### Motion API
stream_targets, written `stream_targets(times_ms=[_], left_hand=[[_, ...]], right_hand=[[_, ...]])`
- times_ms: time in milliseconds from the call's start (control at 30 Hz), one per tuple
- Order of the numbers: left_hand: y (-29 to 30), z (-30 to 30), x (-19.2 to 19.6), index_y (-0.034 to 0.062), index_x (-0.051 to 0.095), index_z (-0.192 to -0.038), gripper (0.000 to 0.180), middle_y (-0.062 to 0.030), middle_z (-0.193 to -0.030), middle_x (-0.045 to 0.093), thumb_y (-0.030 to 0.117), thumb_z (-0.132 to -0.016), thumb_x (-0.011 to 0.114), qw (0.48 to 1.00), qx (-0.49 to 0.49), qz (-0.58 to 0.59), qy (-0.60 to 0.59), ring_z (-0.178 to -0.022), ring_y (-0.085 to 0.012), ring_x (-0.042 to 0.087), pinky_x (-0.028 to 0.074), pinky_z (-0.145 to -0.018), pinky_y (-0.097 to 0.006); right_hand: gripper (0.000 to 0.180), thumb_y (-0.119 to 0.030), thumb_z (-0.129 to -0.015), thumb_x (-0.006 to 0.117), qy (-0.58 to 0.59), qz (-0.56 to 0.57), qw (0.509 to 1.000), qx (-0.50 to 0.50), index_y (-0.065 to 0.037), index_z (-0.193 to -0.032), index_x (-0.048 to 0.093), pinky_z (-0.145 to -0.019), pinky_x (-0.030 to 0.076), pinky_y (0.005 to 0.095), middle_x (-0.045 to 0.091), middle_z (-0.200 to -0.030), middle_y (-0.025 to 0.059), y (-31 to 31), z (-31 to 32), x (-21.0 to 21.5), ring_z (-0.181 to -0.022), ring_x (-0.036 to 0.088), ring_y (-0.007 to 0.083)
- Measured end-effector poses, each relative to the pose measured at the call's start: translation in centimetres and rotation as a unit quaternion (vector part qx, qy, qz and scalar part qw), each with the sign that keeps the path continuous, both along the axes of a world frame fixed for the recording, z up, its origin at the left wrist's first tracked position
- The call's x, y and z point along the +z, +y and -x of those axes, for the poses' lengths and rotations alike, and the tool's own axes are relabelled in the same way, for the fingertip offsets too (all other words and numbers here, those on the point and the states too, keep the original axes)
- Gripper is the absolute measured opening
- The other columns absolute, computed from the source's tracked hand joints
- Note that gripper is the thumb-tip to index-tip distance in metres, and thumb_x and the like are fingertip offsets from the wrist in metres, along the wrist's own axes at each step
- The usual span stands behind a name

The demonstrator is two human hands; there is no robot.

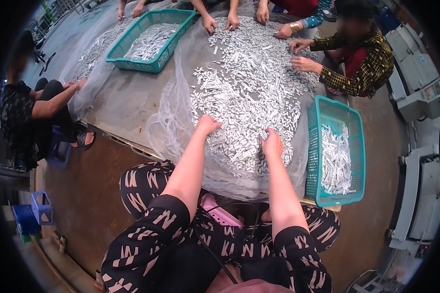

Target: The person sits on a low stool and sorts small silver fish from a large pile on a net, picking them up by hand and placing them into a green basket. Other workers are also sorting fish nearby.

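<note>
A wide pile of small silver-grey metal parts [247,105], some short and rounded, others in longer flat strips, lies on a sheet of translucent netting [168,124]. My left hand [209,125] rests at the pile's left edge, its fingers curled down among the parts. On the nearer right side of the pile, my right hand [272,143] has thumb and fingertips drawn together at the parts. Whatever either hand pinches is too small to make out. Beside my right arm stands a green plastic basket [312,151] holding many long silvery strips.
Another green basket [154,63] with silvery strips sits at the far left of the table [124,97]. Co-workers' hands [305,64] reach into the pile from the far and right sides. A person [44,107] sits at the left. Grey machines [420,73] line the right.
</note>
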State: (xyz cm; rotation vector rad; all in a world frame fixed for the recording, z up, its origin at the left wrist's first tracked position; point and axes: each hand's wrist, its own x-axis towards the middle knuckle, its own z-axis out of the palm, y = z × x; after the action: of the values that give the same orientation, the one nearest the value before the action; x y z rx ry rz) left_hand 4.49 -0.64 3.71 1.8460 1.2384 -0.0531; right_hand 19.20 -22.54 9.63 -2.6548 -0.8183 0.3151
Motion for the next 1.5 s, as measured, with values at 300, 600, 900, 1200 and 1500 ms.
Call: stream_targets(times_ms=[300,600,900,1200,1500], left_hand=[[-1.3,-0.6,1.7,0.0063,0.061,-0.1,0.031,-0.0206,-0.101,0.06,0.028,-0.077,0.062,0.994,0.026,-0.093,-0.044,-0.096,-0.0345,0.057,0.044,-0.082,-0.041],[-2.5,-1.0,2.0,0.0012,0.058,-0.1,0.043,-0.0172,-0.107,0.059,0.029,-0.069,0.07,0.997,-0.007,-0.081,0.016,-0.103,-0.03,0.055,0.043,-0.085,-0.04],[2.1,1.6,2.8,-0.0077,0.058,-0.093,0.034,-0.019,-0.08,0.064,0.018,-0.072,0.065,0.996,-0.062,0.013,-0.07,-0.069,-0.0252,0.063,0.05,-0.062,-0.033],[-0.7,3.2,2.3,-0.0027,0.059,-0.104,0.064,-0.0189,-0.105,0.06,0.032,-0.054,0.081,0.985,-0.088,-0.035,0.145,-0.096,-0.0306,0.059,0.046,-0.083,-0.035],[1.8,3.9,-2.2,-0.0088,0.055,-0.106,0.063,-0.0199,-0.101,0.061,0.024,-0.058,0.079,0.992,-0.01,0.061,-0.112,-0.094,-0.0266,0.06,0.046,-0.082,-0.033]], right_hand=[[0.039,-0.011,-0.068,0.064,0.03,0.003,0.999,-0.044,-0.012,-0.107,0.058,-0.079,0.047,0.04,0.06,-0.1,0.0155,0.2,-2.4,-1.1,-0.092,0.059,0.0317],[0.027,-0.008,-0.074,0.061,0.621,-0.452,0.593,-0.242,-0.004,-0.1,0.053,-0.044,0.037,0.0245,0.052,-0.069,0.0046,-5.6,-8.8,-1.3,-0.059,0.048,0.0149],[0.034,-0.037,-0.069,0.068,0.413,-0.283,0.785,-0.366,-0.007,-0.08,0.055,-0.071,0.049,0.0427,0.061,-0.072,0.0116,-4.7,-9.8,-5.1,-0.082,0.061,0.0307],[0.046,-0.032,-0.064,0.075,0.1,-0.045,0.967,-0.229,-0.005,-0.099,0.061,-0.076,0.046,0.0388,0.064,-0.095,0.0166,-0.3,-5.3,-3.4,-0.086,0.061,0.0311],[0.039,-0.017,-0.075,0.064,0.338,-0.309,0.857,-0.238,0.002,-0.107,0.053,-0.039,0.029,0.0222,0.058,-0.07,0.0018,-3.2,-8.8,-6.3,-0.047,0.038,0.0076]])
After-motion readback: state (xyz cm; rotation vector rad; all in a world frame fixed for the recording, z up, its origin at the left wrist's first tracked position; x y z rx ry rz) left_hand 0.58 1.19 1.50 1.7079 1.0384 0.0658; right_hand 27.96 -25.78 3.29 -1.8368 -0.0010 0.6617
